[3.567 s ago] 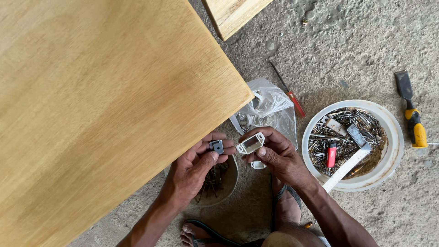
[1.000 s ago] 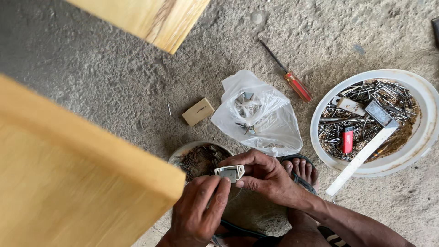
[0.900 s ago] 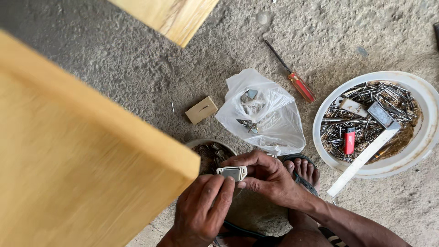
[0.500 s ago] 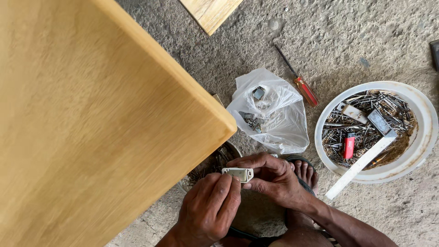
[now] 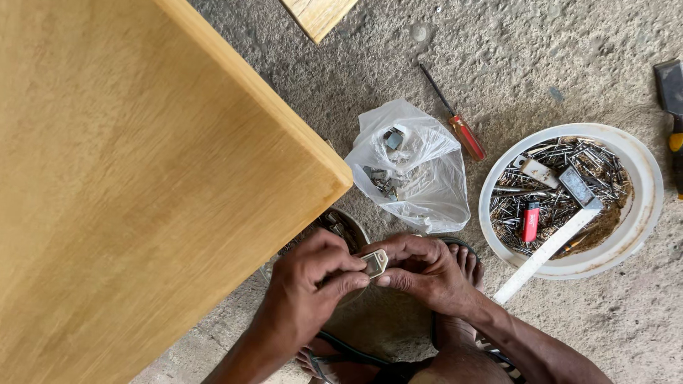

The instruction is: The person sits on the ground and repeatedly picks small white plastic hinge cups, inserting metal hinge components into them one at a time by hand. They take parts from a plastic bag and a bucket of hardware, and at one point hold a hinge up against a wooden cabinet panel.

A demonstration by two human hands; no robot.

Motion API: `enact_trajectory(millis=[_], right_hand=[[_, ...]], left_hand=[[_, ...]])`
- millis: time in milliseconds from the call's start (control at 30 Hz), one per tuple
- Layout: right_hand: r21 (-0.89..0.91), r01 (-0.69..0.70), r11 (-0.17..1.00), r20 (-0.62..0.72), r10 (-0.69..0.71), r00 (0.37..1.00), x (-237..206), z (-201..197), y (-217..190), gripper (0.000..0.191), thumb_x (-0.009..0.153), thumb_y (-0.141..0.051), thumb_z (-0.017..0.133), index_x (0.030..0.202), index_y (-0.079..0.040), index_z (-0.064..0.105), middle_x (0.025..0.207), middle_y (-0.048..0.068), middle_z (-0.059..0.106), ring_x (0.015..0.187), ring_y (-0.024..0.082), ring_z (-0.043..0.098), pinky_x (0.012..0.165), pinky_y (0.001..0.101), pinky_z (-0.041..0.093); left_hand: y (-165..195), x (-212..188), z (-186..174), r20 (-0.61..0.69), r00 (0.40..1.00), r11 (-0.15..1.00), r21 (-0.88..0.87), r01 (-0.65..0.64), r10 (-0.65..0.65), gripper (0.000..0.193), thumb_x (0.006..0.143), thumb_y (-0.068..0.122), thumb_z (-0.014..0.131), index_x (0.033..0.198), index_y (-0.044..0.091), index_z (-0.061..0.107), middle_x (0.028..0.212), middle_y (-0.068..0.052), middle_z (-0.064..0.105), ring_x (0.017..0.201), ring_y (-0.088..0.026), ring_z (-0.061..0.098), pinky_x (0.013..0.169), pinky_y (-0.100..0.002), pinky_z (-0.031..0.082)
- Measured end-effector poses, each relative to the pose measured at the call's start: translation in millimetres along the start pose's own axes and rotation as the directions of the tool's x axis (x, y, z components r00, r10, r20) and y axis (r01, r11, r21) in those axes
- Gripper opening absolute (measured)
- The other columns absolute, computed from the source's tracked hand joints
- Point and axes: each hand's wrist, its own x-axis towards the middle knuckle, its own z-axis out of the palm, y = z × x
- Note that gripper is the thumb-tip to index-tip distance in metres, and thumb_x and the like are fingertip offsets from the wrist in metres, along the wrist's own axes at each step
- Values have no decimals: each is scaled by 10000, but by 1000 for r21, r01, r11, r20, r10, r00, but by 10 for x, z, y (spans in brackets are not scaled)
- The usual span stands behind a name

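My left hand (image 5: 309, 288) and my right hand (image 5: 427, 272) meet just below the corner of a large yellow wooden board (image 5: 142, 178). Between their fingertips they pinch a small white plastic catch (image 5: 373, 262) with a grey metal part in it. Both hands grip this piece, the left from the left side and the right from the right. Under the hands a small round container (image 5: 341, 226) of dark bits shows partly, hidden by the board and my fingers. My bare foot (image 5: 459, 259) in a sandal lies under the right hand.
A clear plastic bag (image 5: 413, 171) with small metal fittings lies on the concrete floor. A red-handled screwdriver (image 5: 455, 117) is beside it. A white bowl (image 5: 569, 199) holds several nails, a red lighter and a white strip. A chisel (image 5: 670, 99) is at the right edge. Another board end (image 5: 316, 13) is at top.
The view has swung so the big board fills the left again. My hands stay together on the white catch, which has turned and shifted slightly right.
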Motion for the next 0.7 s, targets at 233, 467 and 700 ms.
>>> enact_trajectory(millis=[233,467,700], right_hand=[[2,-63,998,-69,63,996,-6,13,-20,397,872,-62,788,1259,-19,712,1095,95,785,971,126,737,868,312,631],[-113,-74,991,-50,69,996,21,43,-97,418,867,-90,797,1274,-29,721,1129,87,800,1004,124,740,882,291,620],[-57,-105,993,-1,105,994,47,139,-262,501,878,-143,763,1349,-25,637,1151,112,769,1013,161,754,881,314,657]], left_hand=[[-68,78,-38,-43,999,994,-108,13,-18,160,756,140,882,851,71,773,843,-13,700,810,-124,679,730,-289,554],[-184,107,-16,68,963,861,-435,263,-260,302,712,133,870,953,99,692,855,0,731,773,-85,689,706,-255,590],[-228,49,53,53,971,957,-166,240,-234,175,847,231,797,884,66,751,772,-26,716,693,-135,666,607,-310,544]])
